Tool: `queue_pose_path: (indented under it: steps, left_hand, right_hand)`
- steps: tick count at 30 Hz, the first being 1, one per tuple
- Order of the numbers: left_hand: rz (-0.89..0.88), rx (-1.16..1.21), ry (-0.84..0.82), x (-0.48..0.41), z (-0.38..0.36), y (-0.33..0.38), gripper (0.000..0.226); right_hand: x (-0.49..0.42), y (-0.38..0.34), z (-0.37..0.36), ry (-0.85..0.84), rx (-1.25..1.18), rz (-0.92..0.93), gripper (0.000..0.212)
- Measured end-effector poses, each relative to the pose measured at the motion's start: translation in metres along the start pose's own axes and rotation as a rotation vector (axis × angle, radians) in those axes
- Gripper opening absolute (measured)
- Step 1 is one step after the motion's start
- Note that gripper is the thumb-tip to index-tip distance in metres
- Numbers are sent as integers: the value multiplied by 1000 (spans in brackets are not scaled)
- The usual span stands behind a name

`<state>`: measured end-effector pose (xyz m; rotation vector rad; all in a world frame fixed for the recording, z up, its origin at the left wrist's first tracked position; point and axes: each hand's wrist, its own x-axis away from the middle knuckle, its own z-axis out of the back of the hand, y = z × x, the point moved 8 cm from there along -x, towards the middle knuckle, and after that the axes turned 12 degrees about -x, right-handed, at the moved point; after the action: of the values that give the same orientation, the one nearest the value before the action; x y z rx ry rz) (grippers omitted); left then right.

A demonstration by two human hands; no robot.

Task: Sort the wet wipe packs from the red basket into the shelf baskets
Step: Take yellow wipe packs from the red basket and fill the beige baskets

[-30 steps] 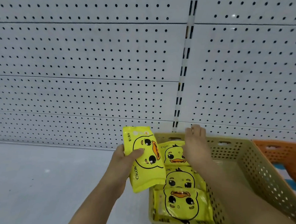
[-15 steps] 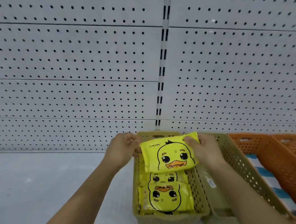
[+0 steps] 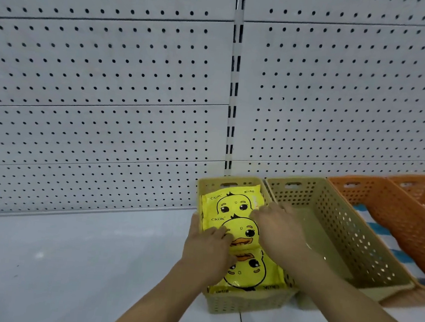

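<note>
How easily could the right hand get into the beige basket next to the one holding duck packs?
Probably yes, easily: the right hand rests on the yellow duck-print wipe packs, right beside that beige perforated plastic basket, whose top is open.

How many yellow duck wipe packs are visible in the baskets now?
3, all in the left beige basket: back pack by the wall, middle pack overlapping it, front pack nearest the person. Others may lie hidden underneath.

Both forearms extended forward; left hand (image 3: 206,251) palm down, fingers flat; right hand (image 3: 278,225) palm down, fingers spread, blurred.
</note>
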<state>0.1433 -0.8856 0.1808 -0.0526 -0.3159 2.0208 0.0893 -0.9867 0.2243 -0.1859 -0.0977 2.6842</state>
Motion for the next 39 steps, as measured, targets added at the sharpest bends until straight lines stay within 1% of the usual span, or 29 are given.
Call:
queue_pose_path:
  steps: [2,3,5,7,9,11,15,16,18,19,21,23,25,27,30,34,39]
  left_hand:
    - [-4,-40,-29,-2,-2,2,47]
    - [-4,-56,-43,-3,-3,2,45]
    - [3,-52,-66,-5,0,2,42]
    - [1,1,-92,-4,2,-1,44]
    - [17,135,-90,5,5,-6,48]
    - [70,292,-11,23,11,-10,50]
    - [214,469,206,79,21,2,52]
    - [239,521,268,95,21,9,55]
    - [255,567,417,131,21,23,57]
    - [261,573,476,150,18,28,53]
    - [287,569,508,186,6,37,48]
    - [304,556,471,222,-9,47,49]
    - [326,555,411,257,-27,56,48]
    - [368,580,332,290,-52,61,45]
    - [449,598,189,342,-93,61,48]
    - [554,660,54,413,-141,47,47]
    - [739,718,-98,496,-196,4,51]
  right_hand:
    - [10,0,-12,-165,103,-38,34]
    - [13,1,-17,-212,102,-56,32]
    - [14,1,-21,-260,94,-59,30]
    - [14,3,-22,-265,54,-49,31]
    - [23,6,-20,-221,-66,-40,33]
    - [42,4,-11,-114,-246,-24,35]
    - [102,-11,6,224,-744,3,34]
    - [120,-17,8,284,-821,23,33]
    - [156,-30,5,336,-856,58,34]
    - [173,-35,0,335,-849,59,34]
    - [206,-45,-9,309,-839,28,34]
    - [237,-55,-23,254,-875,4,35]
    - [265,-69,-42,164,-928,-27,38]
    - [291,-84,-65,69,-936,-59,43]
    - [324,-110,-95,-59,-957,-85,44]
    - [349,-156,-126,-212,-954,-65,45]
    - [355,-231,-156,-356,-927,10,38]
